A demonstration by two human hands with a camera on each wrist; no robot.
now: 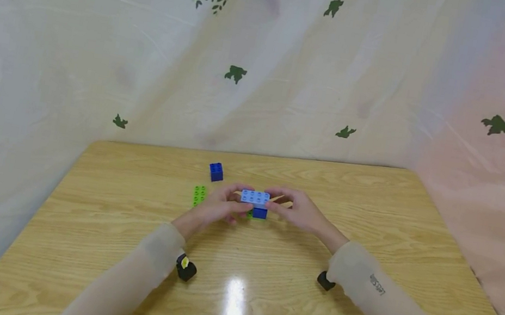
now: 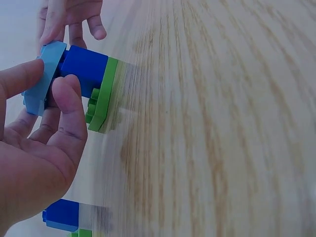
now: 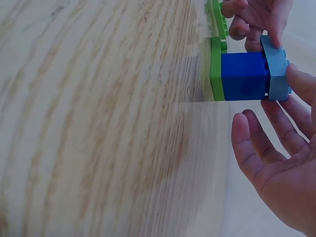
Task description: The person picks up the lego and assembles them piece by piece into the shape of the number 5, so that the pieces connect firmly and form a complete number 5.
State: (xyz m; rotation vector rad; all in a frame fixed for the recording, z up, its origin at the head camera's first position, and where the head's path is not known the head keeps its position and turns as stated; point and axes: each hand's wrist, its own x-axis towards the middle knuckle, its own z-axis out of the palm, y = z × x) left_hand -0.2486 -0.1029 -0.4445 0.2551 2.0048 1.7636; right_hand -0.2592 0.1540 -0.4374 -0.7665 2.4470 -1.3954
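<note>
Left grip (image 1: 221, 206), right grip (image 1: 300, 209): pinching opposite ends of light-blue block (image 1: 255, 197) | likely steadying it over dark-blue block (image 3: 243, 76) | green block (image 3: 216, 74) underneath

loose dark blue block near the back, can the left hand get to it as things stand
Probably yes: the dark blue block stands just beyond the left hand, with nothing apparent blocking it, but those fingers would likely need to release the light blue brick first.
</note>
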